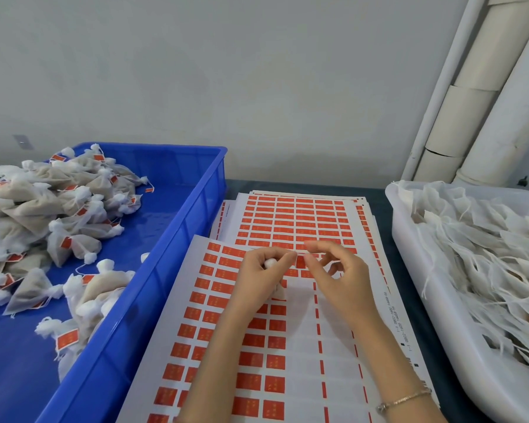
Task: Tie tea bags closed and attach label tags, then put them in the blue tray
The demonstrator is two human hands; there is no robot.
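The blue plastic tray (pixel 208 190) (tied tea bags (pixel 37 209) heaped inside) lies left of the red label sheets (pixel 293 221); the white plastic tub (pixel 409 239) of untied bags (pixel 486 254) lies right.

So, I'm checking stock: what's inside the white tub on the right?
Untagged white tea bags with loose strings, heaped in the white tub. Anything beneath the top layer, and the tub's floor, is covered.

Soft, even light, faint shadows; wide-angle bending at edges, slight blur.

A single head-worn view looks forward and down, close over the label sheets (pixel 275 300) toward the wall (pixel 226 71).
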